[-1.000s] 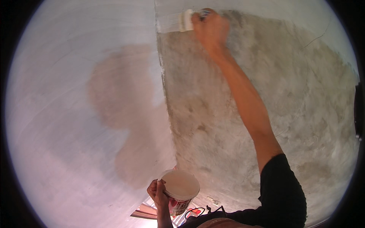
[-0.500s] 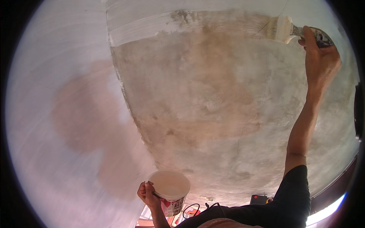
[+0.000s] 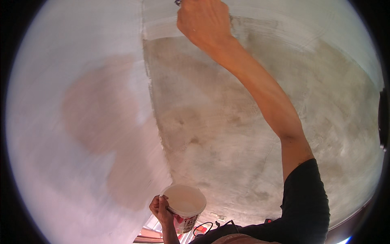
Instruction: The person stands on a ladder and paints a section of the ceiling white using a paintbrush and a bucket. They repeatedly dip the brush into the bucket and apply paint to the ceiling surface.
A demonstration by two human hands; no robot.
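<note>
My left hand (image 3: 161,209) grips the rim of a paint bucket (image 3: 187,213), a white tub with red and dark print that holds pale paint. Stretched up and across to the top of the view, my right hand (image 3: 204,20) is closed on the paintbrush (image 3: 178,2). Only a dark bit of the brush shows at the upper edge; my hand and the frame's edge hide its bristles. Behind that hand is a grey-brown, blotchy wall (image 3: 211,110), with a streaky whitish band of paint along its upper part.
To the left, a pale painted wall (image 3: 44,105) meets the grey one at a corner line. Low on the wall is a small white fitting (image 3: 218,216). A black cable (image 3: 202,228) curls beside the bucket, and a dark object (image 3: 382,120) stands at the right rim.
My right hand has swept left from the upper right to the corner's upper end, carrying the paintbrush. The bucket in my left hand stays nearly in place; the view has shifted slightly.
</note>
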